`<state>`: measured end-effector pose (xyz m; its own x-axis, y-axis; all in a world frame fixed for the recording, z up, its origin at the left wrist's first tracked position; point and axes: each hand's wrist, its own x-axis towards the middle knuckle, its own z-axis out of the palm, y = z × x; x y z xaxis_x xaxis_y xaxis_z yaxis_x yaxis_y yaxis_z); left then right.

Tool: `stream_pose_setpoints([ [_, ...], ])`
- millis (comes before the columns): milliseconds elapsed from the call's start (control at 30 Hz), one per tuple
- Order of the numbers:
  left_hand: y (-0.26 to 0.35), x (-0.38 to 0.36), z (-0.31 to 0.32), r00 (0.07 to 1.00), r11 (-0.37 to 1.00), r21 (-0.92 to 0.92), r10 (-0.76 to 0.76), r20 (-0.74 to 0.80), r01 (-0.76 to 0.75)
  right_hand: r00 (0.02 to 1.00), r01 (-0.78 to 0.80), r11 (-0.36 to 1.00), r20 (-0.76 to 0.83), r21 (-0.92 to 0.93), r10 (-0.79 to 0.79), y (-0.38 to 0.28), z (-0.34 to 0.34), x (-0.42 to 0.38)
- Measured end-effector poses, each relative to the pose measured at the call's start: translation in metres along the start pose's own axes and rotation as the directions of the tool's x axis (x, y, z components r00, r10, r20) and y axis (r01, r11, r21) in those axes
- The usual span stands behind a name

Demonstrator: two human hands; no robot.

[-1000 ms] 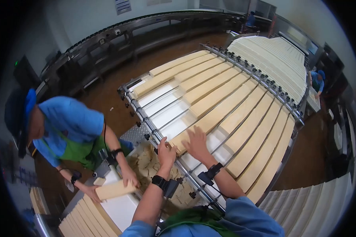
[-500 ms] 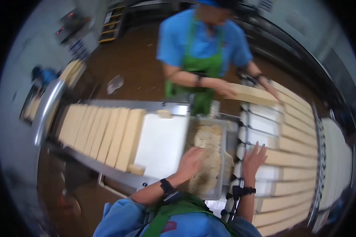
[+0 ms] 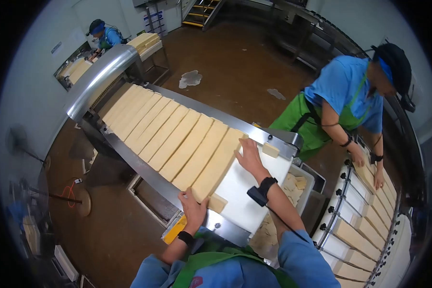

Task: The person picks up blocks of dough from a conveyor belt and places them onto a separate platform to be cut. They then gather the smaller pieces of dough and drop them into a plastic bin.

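Note:
Several long, pale slabs point(image 3: 165, 132) lie side by side on the left conveyor. My left hand point(image 3: 193, 210) has its fingers on the near end of the last slab point(image 3: 221, 165). At the far end of that same slab, my right hand point(image 3: 249, 157) grips it, so it sits between both hands. A small pale block point(image 3: 217, 203) rests beside my left hand, and another small block point(image 3: 270, 150) is just right of my right hand. White belt surface point(image 3: 245, 189) shows to the right of the last slab.
A bin point(image 3: 308, 178) of pale scraps stands right of the conveyor. Beyond it, a co-worker point(image 3: 345, 91) in a green apron handles a slab over a second conveyor point(image 3: 329, 211) with rows of slabs. Another person point(image 3: 105, 37) is at the far left. A metal hood point(image 3: 98, 81) spans the conveyor's far end.
My view has turned left. Both hands have moved from over the bin and right conveyor to the last slab's ends. The co-worker has bent over and lowered a slab onto the right conveyor.

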<state>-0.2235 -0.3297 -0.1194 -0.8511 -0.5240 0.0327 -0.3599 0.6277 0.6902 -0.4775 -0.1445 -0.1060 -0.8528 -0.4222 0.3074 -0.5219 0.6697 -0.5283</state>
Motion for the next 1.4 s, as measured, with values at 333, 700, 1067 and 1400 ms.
stream_pose_setpoints([
  [333,0.013,0.016,-0.005,0.985,0.998,-0.068,-0.004,0.173,0.016,0.94,-0.262,0.89,0.11,-0.373,0.323,0.0,0.038,0.064],
  [700,0.027,0.019,0.014,0.978,0.994,0.044,0.088,0.187,-0.098,0.928,-0.372,0.89,-0.086,-0.263,0.362,0.066,0.01,-0.012],
  [1067,0.048,0.06,0.038,0.821,0.908,0.225,0.187,0.539,-0.354,0.749,-0.633,0.774,-0.274,-0.025,0.603,0.051,-0.054,-0.13],
  [1400,0.142,-0.032,0.066,0.742,0.803,-0.079,0.579,0.338,-0.591,0.389,-0.744,0.659,-0.73,0.11,0.561,-0.004,-0.157,-0.277],
])
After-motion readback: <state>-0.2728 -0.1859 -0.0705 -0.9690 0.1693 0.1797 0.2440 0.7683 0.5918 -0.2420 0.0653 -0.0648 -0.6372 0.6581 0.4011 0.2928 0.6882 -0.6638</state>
